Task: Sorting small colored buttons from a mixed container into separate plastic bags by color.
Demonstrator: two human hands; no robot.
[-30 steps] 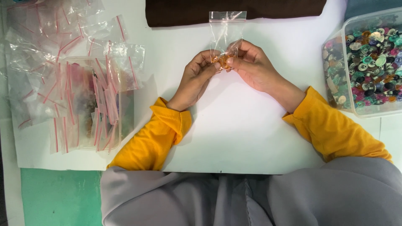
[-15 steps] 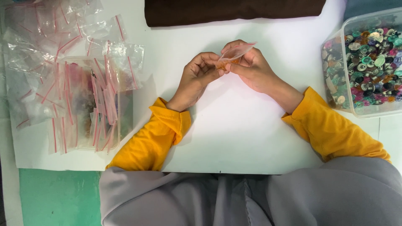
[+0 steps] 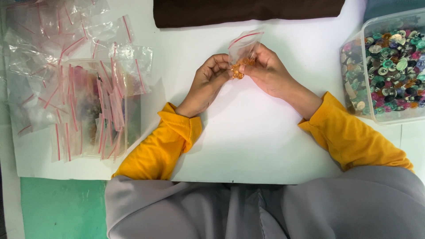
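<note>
Head view showed both hands meeting over a white sheet [image 3: 248,146] spread on the table. Left hand [image 3: 208,82] was curled, fingertips pinched at a cluster of small orange beads [image 3: 238,71] at the bottom of a small clear zip bag [image 3: 242,46] w/ a red seal strip. Right hand [image 3: 265,71] was also closed, thumb and fingers gripping the bag's lower part from the other side, so the bag stood roughly upright between the two hands, its mouth end tilted up and to the right. Beads sat inside the bag's bottom corner as far as could be told (fingers hid part of it).

Both sleeves were yellow; grey cloth filled the lower frame.

To the left, well apart from the hands, lay a loose pile of empty clear zip bags [image 3: 57,53] w/ red strips, some resting over a clear plastic tray [image 3: 133,115]. At the right edge stood a clear plastic box of mixed coloured buttons [image 3: 389,62], near the right forearm but not touching. A dark brown cloth [image 3: 248,11] lay along the top edge, just beyond the bag.
</note>
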